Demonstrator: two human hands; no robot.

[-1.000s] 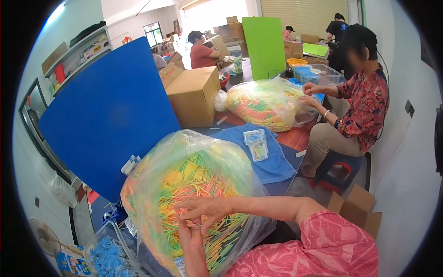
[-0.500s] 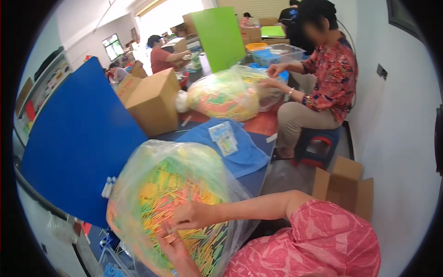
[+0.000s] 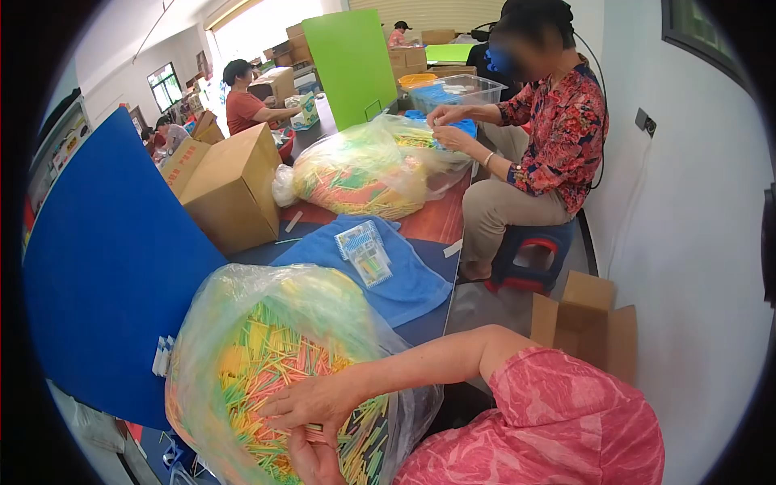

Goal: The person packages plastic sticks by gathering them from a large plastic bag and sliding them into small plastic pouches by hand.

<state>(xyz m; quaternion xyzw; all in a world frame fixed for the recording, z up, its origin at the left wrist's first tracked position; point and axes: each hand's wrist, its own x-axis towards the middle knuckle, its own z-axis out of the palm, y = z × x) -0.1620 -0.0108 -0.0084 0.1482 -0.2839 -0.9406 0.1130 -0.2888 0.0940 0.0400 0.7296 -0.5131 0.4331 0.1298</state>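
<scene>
A large clear plastic bag [image 3: 194, 323] stands open before me, full of thin yellow, green and pink sticks [image 3: 267, 356]. My right hand [image 3: 315, 400] reaches in from the right, palm down, its fingers stretched out over the sticks. Just below it, my left hand [image 3: 317, 462] comes up from the bottom edge with curled fingers. A few short pinkish sticks show at its fingertips, partly covered by my right hand.
A blue towel [image 3: 412, 283] with small printed packets [image 3: 365, 252] lies behind the bag. Blue [image 3: 105, 267] and green [image 3: 343, 69] boards stand upright. Across the table, a person [image 3: 558, 137] handles sticks beside another full bag [image 3: 364, 174]. An open carton [image 3: 582, 323] is on the right.
My right hand has gone from a closed pinch to spread fingers and moved down over the sticks and my left hand. The whole view has shifted slightly.
</scene>
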